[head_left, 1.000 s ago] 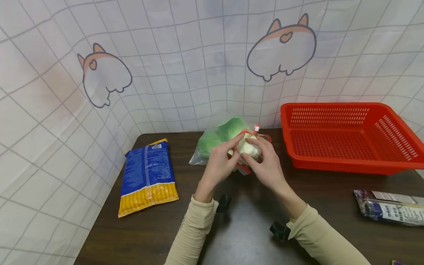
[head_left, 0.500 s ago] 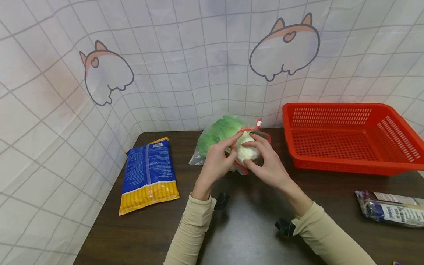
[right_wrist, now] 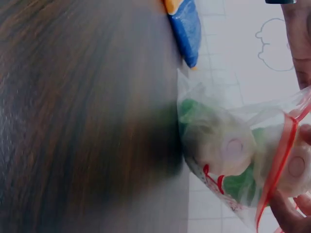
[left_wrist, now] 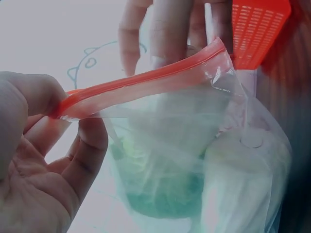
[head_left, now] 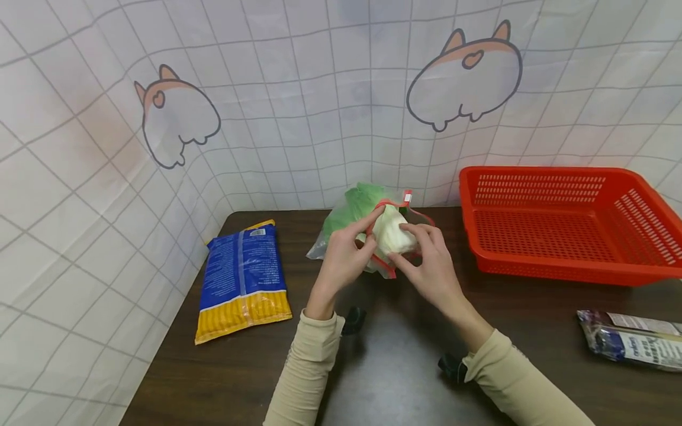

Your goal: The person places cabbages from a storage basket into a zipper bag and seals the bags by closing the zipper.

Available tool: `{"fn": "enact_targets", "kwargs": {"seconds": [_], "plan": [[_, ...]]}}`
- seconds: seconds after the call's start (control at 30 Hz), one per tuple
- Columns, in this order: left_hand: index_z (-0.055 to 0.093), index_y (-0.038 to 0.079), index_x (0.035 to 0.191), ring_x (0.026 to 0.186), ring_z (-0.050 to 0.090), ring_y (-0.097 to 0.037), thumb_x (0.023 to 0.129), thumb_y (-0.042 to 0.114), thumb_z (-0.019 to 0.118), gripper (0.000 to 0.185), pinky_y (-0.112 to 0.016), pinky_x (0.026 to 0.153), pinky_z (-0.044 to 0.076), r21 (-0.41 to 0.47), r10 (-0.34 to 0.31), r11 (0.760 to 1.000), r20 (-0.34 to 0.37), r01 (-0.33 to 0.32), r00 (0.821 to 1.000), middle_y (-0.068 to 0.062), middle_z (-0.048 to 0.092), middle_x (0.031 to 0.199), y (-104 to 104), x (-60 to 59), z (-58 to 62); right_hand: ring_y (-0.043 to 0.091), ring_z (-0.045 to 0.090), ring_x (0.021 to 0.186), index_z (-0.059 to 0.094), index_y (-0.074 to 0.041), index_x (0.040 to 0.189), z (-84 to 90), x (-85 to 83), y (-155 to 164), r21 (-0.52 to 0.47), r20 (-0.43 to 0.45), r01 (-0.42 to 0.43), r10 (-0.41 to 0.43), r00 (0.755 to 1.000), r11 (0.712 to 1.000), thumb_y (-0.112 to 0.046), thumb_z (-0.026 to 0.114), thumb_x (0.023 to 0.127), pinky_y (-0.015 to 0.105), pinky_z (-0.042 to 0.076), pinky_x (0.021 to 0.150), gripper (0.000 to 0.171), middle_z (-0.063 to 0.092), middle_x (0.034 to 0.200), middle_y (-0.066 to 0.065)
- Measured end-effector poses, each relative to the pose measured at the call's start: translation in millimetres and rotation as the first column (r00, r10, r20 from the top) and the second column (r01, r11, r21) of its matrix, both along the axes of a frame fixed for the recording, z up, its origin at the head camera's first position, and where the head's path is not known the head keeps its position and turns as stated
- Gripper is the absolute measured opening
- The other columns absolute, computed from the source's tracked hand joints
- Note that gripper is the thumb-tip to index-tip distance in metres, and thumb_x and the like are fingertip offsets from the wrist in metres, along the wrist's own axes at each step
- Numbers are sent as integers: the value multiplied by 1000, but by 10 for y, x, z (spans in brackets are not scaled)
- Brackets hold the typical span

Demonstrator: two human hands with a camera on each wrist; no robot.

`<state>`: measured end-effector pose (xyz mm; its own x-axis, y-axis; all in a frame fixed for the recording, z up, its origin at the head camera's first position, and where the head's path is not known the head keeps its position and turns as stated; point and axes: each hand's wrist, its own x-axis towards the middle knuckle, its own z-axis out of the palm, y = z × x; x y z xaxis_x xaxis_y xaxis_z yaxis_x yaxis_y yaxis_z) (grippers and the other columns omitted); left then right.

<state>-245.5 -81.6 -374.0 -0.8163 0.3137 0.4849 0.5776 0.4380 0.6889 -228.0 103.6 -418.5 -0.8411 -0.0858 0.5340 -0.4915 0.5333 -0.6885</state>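
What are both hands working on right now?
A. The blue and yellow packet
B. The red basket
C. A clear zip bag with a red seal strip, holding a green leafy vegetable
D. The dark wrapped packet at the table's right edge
C: the left hand and right hand both pinch the red-sealed mouth of the clear zip bag, with the green leafy vegetable inside.

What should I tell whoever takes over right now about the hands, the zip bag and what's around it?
Left hand: pinches the red zip edge of the clear zip bag.
Right hand: fingers curled on the bag's mouth from the other side.
Bag: by the table's back edge, mouth open, green leafy vegetables and pale stems inside.
Nearby: red basket at right; blue and yellow packet at left; dark packet at far right.
Done: vegetables are in the bag.
Left: the zip is not closed.
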Motion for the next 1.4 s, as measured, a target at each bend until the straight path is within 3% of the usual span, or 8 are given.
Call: {"fn": "enact_targets", "kwargs": {"seconds": [0.13,0.37,0.53,0.67,0.87,1.0,1.17,1.4], "plan": [[57,17,139,42,33,-7,89,-4,53,54,-22,44,36,6,2,1000,-19,-2,1000,1,39,67,37,-5,-16,25,61,80,62,-9,125,44,19,-13,-26,-15,29,-30,999,999,-17,82,80,42,55,73,50,47,123,17],[57,14,139,42,34,-5,89,-5,52,54,-21,45,37,-18,-31,999,-17,31,999,-3,45,69,107,16,-49,27,59,82,63,-8,123,90,-31,-83,-31,4,56,-56,998,998,-20,79,84,44,53,72,45,48,120,16],[57,19,140,37,25,-5,91,-3,51,54,-23,40,31,66,25,997,20,-27,999,1,35,61,65,9,-39,27,58,95,62,-6,124,145,-14,-37,-20,47,-84,85,995,996,-15,77,85,45,56,78,42,50,122,16],[57,20,140,35,22,-7,92,-1,50,53,-24,39,29,112,42,993,31,-45,999,-1,43,61,24,-7,-9,27,60,99,64,-5,122,236,-39,68,-9,33,-183,183,983,983,-10,73,88,44,56,78,35,54,120,13],[57,24,139,37,25,-9,92,1,50,53,-24,40,29,126,42,991,63,-50,997,-6,64,95,-13,-8,19,16,60,99,66,-11,121,375,-109,269,-107,114,-107,119,986,989,-21,65,95,37,52,83,28,62,115,2],[57,25,140,38,23,-10,93,2,50,52,-25,40,28,117,30,992,70,-38,997,-6,64,97,-29,-2,32,15,60,102,64,-14,125,459,-207,385,-139,217,-77,107,970,987,-34,59,98,29,49,85,34,65,118,1],[56,28,140,40,23,-10,94,4,51,52,-25,42,30,96,4,995,71,-11,997,-4,60,90,-46,16,42,19,62,106,62,-15,129,520,-326,477,-76,260,-144,159,952,987,-33,56,100,33,48,88,35,65,122,4],[56,29,140,41,28,-13,95,5,52,51,-26,45,35,93,-55,995,89,47,994,-1,63,127,-80,42,59,23,62,110,62,-9,128,556,-421,517,-141,342,-278,310,887,950,-27,56,100,30,51,92,34,64,123,10]]}}
